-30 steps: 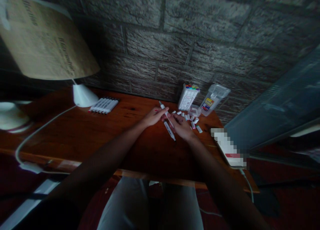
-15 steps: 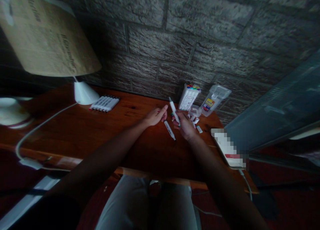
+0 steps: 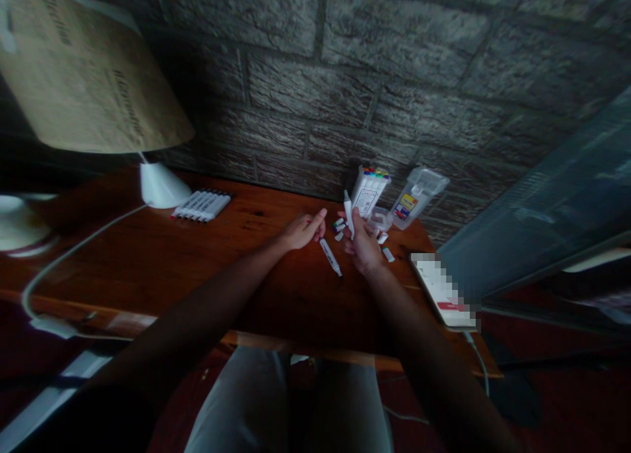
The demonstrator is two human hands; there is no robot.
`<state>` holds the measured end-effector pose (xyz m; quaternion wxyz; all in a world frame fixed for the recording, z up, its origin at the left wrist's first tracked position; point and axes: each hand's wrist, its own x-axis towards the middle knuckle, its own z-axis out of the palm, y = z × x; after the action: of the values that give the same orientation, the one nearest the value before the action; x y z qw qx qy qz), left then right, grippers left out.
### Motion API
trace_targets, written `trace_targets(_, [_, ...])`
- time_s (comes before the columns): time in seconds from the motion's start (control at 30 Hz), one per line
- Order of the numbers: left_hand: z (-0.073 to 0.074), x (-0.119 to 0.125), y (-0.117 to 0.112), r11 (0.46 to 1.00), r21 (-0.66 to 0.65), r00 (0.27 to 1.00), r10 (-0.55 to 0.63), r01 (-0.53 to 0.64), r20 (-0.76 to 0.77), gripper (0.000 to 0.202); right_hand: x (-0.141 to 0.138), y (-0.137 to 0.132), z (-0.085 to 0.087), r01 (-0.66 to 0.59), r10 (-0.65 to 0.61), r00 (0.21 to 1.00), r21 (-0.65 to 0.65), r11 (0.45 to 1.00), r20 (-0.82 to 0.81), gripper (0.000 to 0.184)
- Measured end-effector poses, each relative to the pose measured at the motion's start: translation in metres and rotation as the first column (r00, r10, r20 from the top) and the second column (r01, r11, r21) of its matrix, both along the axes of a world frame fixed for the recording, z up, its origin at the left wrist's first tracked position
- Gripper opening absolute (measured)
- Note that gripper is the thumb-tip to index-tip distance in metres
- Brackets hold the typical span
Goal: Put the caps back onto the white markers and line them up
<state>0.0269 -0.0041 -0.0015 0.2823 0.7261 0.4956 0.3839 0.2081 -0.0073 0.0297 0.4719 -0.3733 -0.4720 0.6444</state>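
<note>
My left hand (image 3: 302,231) is above the middle of the table, its thumb stretched out and its fingers curled in. What it holds, if anything, is hidden. A white marker (image 3: 330,257) with a dark lower tip slants just below those fingers; I cannot tell whether they touch its upper end. To the right, my right hand (image 3: 365,248) is closed around another white marker (image 3: 348,215), which points up and away from me. Small white pieces like marker caps, one of them a loose cap (image 3: 388,254), lie around the right hand.
Behind the right hand stand a case of markers (image 3: 371,191) with coloured ends and a clear plastic box (image 3: 419,196). A row of markers (image 3: 203,205) lies beside the lamp (image 3: 160,187) on the left. A phone (image 3: 441,288) with a cable rests at the table's right edge.
The marker in my right hand has turned more upright, and small pieces beside that hand show more clearly. My left hand keeps its pose. The whole view has shifted slightly.
</note>
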Motion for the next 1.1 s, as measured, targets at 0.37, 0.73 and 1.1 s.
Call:
trace_targets(0.37, [0.003,0.002,-0.001,1.0,-0.024,1.0,0.014,-0.014,-0.001,0.083,0.002,-0.002,0.005,-0.018,0.018,0.999,0.003,1.0,0.042,0.058])
trace_targets(0.73, [0.003,0.002,-0.002,1.0,-0.007,1.0,0.009,-0.009,-0.006,0.083,0.003,-0.003,0.013,0.023,-0.021,0.997,-0.026,0.999,0.071,0.055])
trace_targets(1.1, [0.0,0.0,-0.001,1.0,0.023,1.0,0.001,-0.001,0.0,0.083,0.008,0.005,0.006,-0.024,0.025,1.0,-0.055,0.998,0.017,0.057])
